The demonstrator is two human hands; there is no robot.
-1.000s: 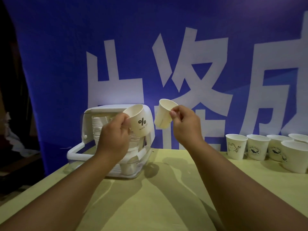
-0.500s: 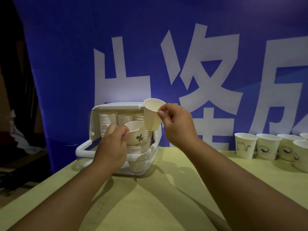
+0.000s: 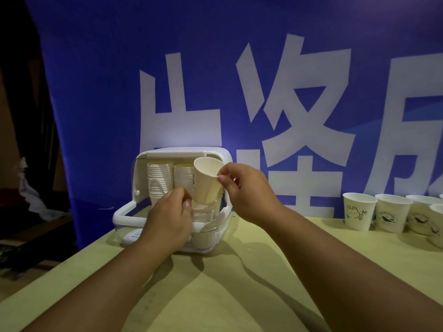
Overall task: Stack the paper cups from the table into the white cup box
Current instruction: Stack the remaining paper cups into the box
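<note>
Cup status: right hand (image 3: 249,195) pinches one plain paper cup (image 3: 206,182) by its rim, thumb and forefinger clamped on the lip. Cup is tilted, mouth up and to the left, held in the air in front of the open white cup box (image 3: 182,152), over its right side. Left hand (image 3: 171,219) sits lower, at the box front, fingers curled inward; we can't tell whether they grip anything, since the back of the hand blocks it. Inside the box we see two upright stacks of nested cups (image 3: 160,180), left and middle, with more cups lower down. Box stands on the yellow-green worktop (image 3: 227,283), left of centre, against the blue banner (image 3: 119,80) with big white characters. Far right on the worktop: row of loose printed cups (image 3: 358,210), upright, well apart from the box, nearest one with a rabbit print.
</note>
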